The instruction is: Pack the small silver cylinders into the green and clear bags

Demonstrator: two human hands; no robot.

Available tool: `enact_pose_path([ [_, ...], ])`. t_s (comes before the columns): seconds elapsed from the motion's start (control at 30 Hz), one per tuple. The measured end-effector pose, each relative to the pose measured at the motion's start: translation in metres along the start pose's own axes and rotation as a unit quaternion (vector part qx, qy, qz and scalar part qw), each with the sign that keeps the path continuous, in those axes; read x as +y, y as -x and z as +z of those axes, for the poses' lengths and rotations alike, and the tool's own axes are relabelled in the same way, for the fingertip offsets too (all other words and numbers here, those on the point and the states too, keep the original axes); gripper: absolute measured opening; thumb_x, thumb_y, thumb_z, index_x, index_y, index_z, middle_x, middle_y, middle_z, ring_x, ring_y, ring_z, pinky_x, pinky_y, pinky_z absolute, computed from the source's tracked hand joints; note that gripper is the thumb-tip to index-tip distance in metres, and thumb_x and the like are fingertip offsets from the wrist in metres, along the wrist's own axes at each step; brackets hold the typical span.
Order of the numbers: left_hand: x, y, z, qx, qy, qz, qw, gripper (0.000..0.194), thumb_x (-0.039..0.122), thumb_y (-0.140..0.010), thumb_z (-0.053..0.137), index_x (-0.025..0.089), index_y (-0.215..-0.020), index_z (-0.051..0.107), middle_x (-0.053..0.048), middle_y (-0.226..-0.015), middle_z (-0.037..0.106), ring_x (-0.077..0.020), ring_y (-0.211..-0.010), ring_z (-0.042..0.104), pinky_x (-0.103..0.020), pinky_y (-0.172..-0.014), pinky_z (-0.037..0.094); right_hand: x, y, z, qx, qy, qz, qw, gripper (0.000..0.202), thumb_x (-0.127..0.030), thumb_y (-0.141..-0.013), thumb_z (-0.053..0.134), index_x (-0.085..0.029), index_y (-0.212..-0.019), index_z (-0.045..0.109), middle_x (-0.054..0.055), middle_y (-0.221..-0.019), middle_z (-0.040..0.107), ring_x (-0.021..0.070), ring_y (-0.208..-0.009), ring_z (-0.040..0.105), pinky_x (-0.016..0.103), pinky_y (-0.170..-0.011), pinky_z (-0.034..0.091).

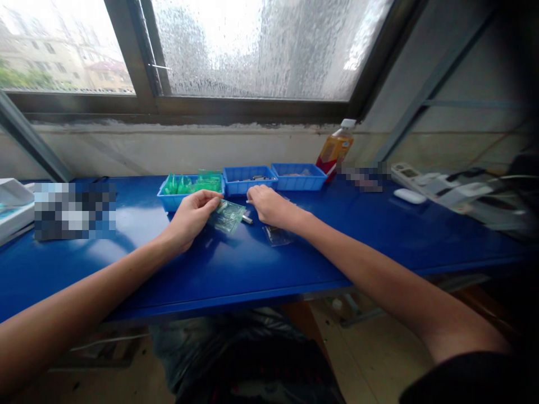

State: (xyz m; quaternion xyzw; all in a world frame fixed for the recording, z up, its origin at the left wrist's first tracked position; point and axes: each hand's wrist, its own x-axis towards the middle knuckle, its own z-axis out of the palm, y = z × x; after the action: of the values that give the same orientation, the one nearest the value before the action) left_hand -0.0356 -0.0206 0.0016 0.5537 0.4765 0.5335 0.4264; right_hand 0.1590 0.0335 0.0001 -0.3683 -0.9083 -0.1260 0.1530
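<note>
My left hand [196, 216] is closed on a green see-through plastic bag [228, 217], pinched between thumb and fingers above the blue table. Just right of the bag lies a small silvery metal piece [247, 219]. My right hand [267, 205] is curled with its fingertips together, in front of the middle bin; a tiny pale bit shows at the fingertips, too small to name. Partly under my right wrist rests a clear plastic bag [278, 235] with something dark in it. Behind my hands stand a bin of green bags [191, 185], a bin of small metal parts [250, 175] and a bin of clear packets [298, 175].
The blue table [177, 286] runs up to the wall under the window. A bottle with orange contents [336, 147] stands behind the right bin. Further right lie a white oval case [410, 196] and a power strip [405, 173]. A white box [14, 207] sits far left.
</note>
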Motion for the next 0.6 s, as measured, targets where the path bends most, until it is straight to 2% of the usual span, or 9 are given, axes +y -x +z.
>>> enact_pose_path([
  [0.13,-0.002,-0.001,0.0,-0.002,0.0,-0.017,1.0,0.02,0.028,-0.072,0.062,0.013,-0.084,0.061,0.001,-0.07,0.058,-0.0077,-0.058,0.047,-0.021,-0.053,0.034,-0.011,0.001,-0.019,0.125,-0.152,0.009,0.98,0.016,-0.012,-0.086,0.04,-0.012,-0.087,0.055,0.008,-0.082,0.058,0.0162,-0.077,0.051,0.028,-0.072,0.04],
  [0.2,-0.002,-0.001,0.0,-0.005,0.009,-0.026,1.0,0.021,0.029,-0.071,0.063,0.012,-0.084,0.061,0.001,-0.07,0.057,-0.0075,-0.058,0.046,-0.02,-0.052,0.033,-0.021,0.004,-0.027,0.161,-0.207,-0.005,0.965,0.015,-0.016,-0.086,0.044,-0.014,-0.084,0.059,0.005,-0.079,0.059,0.0143,-0.072,0.051,0.027,-0.068,0.041],
  [0.3,-0.002,0.0,0.0,-0.019,0.042,-0.047,0.998,0.023,0.03,-0.071,0.064,0.012,-0.085,0.061,0.001,-0.07,0.057,-0.0079,-0.058,0.047,-0.02,-0.051,0.033,-0.033,0.006,-0.029,0.179,-0.249,-0.015,0.952,0.015,-0.017,-0.083,0.049,-0.015,-0.081,0.064,0.004,-0.076,0.059,0.0126,-0.069,0.052,0.026,-0.065,0.041],
  [0.47,-0.004,0.001,-0.001,-0.059,0.077,-0.065,0.993,0.024,0.032,-0.07,0.066,0.014,-0.086,0.061,0.001,-0.07,0.056,-0.0085,-0.059,0.047,-0.02,-0.052,0.035,-0.039,0.005,-0.021,0.198,-0.283,0.016,0.938,0.01,-0.016,-0.079,0.055,-0.013,-0.084,0.064,0.004,-0.078,0.063,0.012,-0.068,0.055,0.025,-0.064,0.043],
  [0.6,-0.005,0.002,0.001,-0.068,0.088,-0.069,0.991,0.022,0.031,-0.071,0.066,0.014,-0.084,0.061,0.001,-0.069,0.056,-0.0076,-0.058,0.047,-0.019,-0.05,0.035,-0.041,0.006,-0.02,0.191,-0.258,0.018,0.947,0.008,-0.016,-0.078,0.055,-0.013,-0.079,0.063,0.004,-0.077,0.065,0.0134,-0.07,0.057,0.026,-0.067,0.044],
])
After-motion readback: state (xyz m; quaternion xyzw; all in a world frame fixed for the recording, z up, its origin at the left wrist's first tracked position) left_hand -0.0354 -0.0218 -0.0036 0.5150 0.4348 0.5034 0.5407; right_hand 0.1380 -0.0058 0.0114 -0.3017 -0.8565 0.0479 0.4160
